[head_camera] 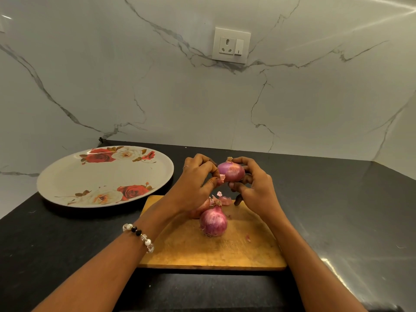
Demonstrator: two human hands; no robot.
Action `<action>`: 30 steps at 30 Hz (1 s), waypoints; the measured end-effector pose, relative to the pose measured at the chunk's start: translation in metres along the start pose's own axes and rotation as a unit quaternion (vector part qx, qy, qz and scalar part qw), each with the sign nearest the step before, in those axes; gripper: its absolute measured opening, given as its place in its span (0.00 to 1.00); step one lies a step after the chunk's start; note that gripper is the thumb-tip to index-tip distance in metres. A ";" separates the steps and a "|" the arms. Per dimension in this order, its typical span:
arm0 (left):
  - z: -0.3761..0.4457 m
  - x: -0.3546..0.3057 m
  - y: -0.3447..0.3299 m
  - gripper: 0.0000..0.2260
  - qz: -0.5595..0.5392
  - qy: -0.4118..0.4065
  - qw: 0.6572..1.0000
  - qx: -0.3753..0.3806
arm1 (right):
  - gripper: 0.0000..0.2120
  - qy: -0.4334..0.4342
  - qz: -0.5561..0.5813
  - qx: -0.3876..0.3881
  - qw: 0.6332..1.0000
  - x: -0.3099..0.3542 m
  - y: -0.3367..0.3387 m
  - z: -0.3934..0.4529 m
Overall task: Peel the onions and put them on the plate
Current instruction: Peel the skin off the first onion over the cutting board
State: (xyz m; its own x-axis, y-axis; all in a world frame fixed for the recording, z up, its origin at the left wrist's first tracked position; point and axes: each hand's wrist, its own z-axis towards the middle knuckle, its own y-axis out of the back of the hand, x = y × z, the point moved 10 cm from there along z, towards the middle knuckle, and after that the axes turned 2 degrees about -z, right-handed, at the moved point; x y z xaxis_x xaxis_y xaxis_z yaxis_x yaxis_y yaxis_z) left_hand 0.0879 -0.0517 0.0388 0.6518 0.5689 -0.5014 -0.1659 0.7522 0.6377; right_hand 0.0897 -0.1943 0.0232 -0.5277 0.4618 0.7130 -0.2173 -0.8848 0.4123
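Gripping a red onion (231,174) between curled fingers, the right hand (255,188) holds it in the air above the far end of the wooden cutting board (225,248). The left hand (198,183) pinches a flap of loose skin (222,177) at the onion's left side. A second red onion (213,222) sits on the board below the hands, with peel scraps (222,199) behind it. The floral plate (67,176) lies on the black bench (337,210), left of the hands.

Soft, even indoor light. Glare streaks on marble wall (382,10) upper right and on dark table (337,266) lower right, source possibly overhead right. Wide-angle bowing at edges. Focus slightly soft; shadows faint.
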 end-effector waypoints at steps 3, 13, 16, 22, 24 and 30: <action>-0.001 -0.002 -0.003 0.05 -0.002 -0.004 1.000 0.014 | 0.28 -0.017 0.020 -0.013 1.000 -0.006 0.003 0.001; -0.004 0.000 0.000 0.03 0.006 0.011 1.000 0.015 | 0.21 -0.094 0.076 -0.043 0.992 -0.026 0.009 0.000; -0.004 0.003 -0.002 0.03 0.014 0.017 1.000 0.015 | 0.18 -0.127 0.112 -0.047 0.984 -0.032 0.010 -0.001; 0.000 -0.001 0.018 0.16 -0.002 -0.023 0.996 -0.091 | 0.18 -0.133 0.118 -0.026 0.984 -0.026 0.006 -0.001; 0.000 -0.004 0.025 0.22 -0.020 -0.032 0.992 -0.120 | 0.20 -0.120 0.100 -0.010 0.988 -0.023 0.002 0.000; -0.001 -0.007 0.022 0.27 0.028 -0.056 0.990 -0.123 | 0.26 -0.062 0.049 0.037 0.996 -0.009 -0.009 0.000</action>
State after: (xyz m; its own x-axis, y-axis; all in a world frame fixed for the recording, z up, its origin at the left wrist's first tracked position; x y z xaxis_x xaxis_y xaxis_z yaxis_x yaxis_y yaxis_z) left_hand 0.0790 -0.0386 0.0556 0.7123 0.5818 -0.3927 -0.3700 0.7866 0.4943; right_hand 0.0965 -0.1902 0.0133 -0.4368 0.3809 0.8149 -0.1060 -0.9214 0.3739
